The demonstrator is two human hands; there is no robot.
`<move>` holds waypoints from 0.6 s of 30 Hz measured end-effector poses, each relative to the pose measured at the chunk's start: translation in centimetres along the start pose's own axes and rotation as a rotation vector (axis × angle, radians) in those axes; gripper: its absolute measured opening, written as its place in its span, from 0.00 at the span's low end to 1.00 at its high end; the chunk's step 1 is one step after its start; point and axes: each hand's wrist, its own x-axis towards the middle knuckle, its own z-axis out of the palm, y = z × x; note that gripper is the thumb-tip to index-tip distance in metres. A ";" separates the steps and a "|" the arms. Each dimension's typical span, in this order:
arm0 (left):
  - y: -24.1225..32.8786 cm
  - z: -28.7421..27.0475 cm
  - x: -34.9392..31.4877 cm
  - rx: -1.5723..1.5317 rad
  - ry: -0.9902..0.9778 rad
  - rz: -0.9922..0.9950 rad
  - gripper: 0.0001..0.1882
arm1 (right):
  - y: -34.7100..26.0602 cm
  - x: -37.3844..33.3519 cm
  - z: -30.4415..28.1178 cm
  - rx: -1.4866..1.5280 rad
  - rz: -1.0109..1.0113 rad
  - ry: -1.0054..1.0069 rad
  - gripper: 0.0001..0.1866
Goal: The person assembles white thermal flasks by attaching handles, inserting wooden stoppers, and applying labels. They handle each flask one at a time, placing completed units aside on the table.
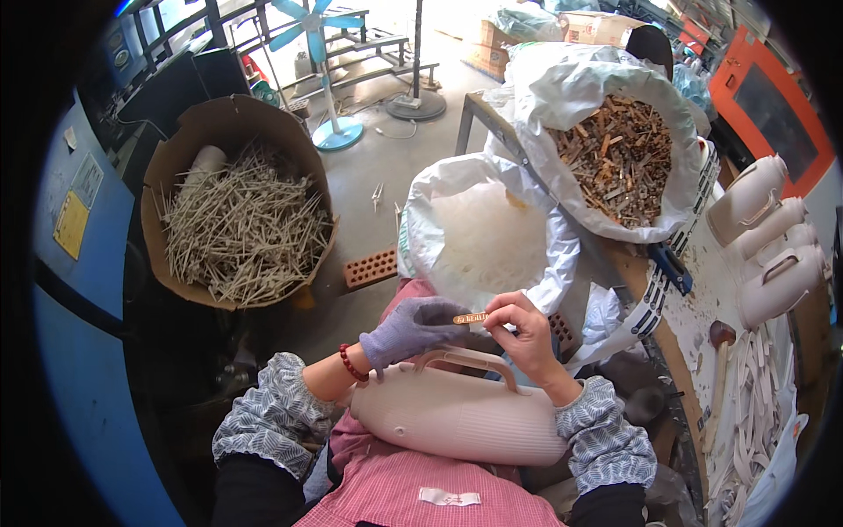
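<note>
Across my lap lies a beige ribbed plastic jug body (474, 417) on its side, its looped handle facing up and away from me. Just above the handle, my bare right hand (524, 338) pinches a small, flat orange-brown strip (470, 318) with pale marks, between thumb and fingertips. My left hand (420, 329), in a purple-grey glove, is beside the strip's other end. Its fingers are curved and the thumb stands apart from them; whether they touch the strip is hard to see. The left wrist is close to the jug's narrower end.
An open carton (154, 228) of thin beige plastic sprues stands left. Ahead is a white sack (421, 211) with pale translucent contents; beyond it, another sack (540, 92) holds brown-orange strips. Several jug bodies (781, 285) stand on the right-hand bench, near a blue-handled cutter (672, 268). A perforated brick (371, 268) lies on the floor.
</note>
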 end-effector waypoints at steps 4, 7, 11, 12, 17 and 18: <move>-0.9 -0.3 -1.4 0.133 0.108 0.117 0.17 | -0.7 -0.4 1.1 -0.072 0.016 -0.066 0.08; -0.6 -0.2 -1.9 0.300 0.082 0.261 0.15 | -2.1 -0.8 1.5 -0.173 0.084 -0.090 0.09; -0.5 -0.9 -2.2 0.382 -0.085 0.254 0.20 | -3.5 -1.6 0.9 -0.523 -0.125 -0.169 0.12; 0.2 -0.8 -2.7 0.394 -0.120 0.171 0.23 | -4.0 -2.0 0.8 -0.560 -0.137 -0.183 0.12; -0.4 -2.1 -2.2 0.088 -0.304 -0.307 0.28 | -3.8 -3.2 1.5 -0.731 -0.229 -0.200 0.15; -0.5 -2.1 -2.1 0.075 -0.309 -0.299 0.28 | -3.6 -3.2 1.6 -0.749 -0.237 -0.210 0.14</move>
